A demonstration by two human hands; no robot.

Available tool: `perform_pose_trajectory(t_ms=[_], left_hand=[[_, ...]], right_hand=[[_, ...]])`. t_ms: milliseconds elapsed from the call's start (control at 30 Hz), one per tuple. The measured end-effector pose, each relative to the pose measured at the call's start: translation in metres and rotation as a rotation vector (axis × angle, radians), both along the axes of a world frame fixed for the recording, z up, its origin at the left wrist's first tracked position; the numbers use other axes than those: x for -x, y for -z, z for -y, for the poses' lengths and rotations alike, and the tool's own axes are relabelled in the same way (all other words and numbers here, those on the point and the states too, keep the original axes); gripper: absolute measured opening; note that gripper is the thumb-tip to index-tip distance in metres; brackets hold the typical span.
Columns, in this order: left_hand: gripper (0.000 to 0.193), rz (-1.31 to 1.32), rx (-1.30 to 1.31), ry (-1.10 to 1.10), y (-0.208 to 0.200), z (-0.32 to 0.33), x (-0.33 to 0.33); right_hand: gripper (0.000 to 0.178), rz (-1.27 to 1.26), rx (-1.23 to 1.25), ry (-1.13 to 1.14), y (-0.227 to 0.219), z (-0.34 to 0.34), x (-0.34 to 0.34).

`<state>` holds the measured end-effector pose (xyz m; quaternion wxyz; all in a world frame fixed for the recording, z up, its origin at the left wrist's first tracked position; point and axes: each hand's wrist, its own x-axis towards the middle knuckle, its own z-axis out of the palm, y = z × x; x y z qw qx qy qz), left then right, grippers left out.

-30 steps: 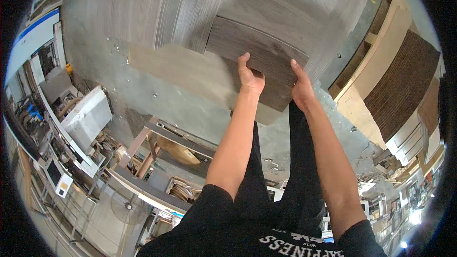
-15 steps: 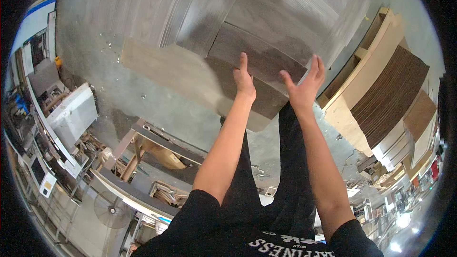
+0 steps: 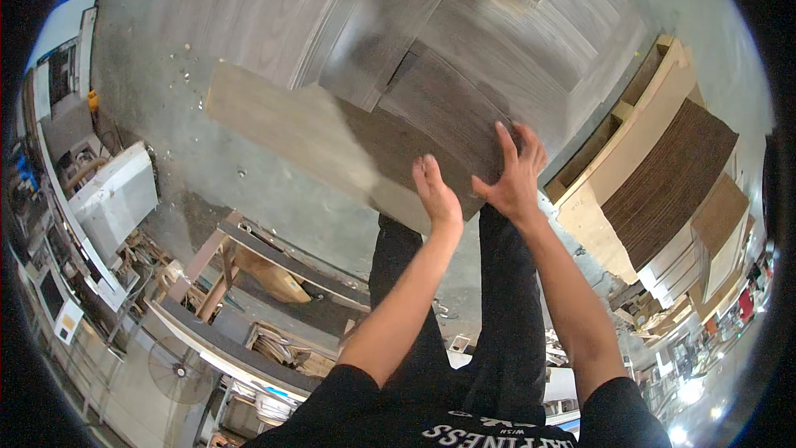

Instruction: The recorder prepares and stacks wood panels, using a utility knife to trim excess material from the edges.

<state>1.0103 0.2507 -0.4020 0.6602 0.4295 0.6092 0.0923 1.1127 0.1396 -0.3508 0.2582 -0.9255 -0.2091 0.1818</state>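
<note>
A grey-brown wood-grain board (image 3: 444, 104) lies in front of me on a stack of similar panels, slightly out of line with the pieces beside it. My right hand (image 3: 516, 178) is at its near right corner, fingers spread and curved; whether the fingertips touch the board I cannot tell. Over the near edge of the stack is my left hand (image 3: 439, 197), fingers stretched and holding nothing. Beneath, a long pale board (image 3: 274, 120) reaches out to the left. Further off lie a darker panel (image 3: 390, 25) and wide grey panels (image 3: 514, 33).
On the right stands a wooden pallet (image 3: 618, 129) beside a stack of dark brown sheets (image 3: 667, 182). A low frame bench (image 3: 215, 261) with offcuts is at the lower left, near a standing fan (image 3: 180, 372). A white machine casing (image 3: 116, 195) is at the far left.
Both hands have drawn nearer to my body, and the right one has curved its fingers. The near board has shifted, and a dark gap now shows at its far left corner. My view has shifted slightly.
</note>
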Motion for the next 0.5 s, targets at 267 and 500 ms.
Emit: perform_pose_trajectory(t_ms=[267,500], left_hand=[[0.049,0.26,0.246,0.368,-0.067,-0.034,0.005],[0.037,0.213,-0.182,0.797,-0.074,-0.159,-0.083]], right_hand=[[0.107,0.011,-0.108,0.431,-0.04,-0.058,0.048],[0.111,-0.151,-0.344,0.591,-0.016,-0.152,-0.003]])
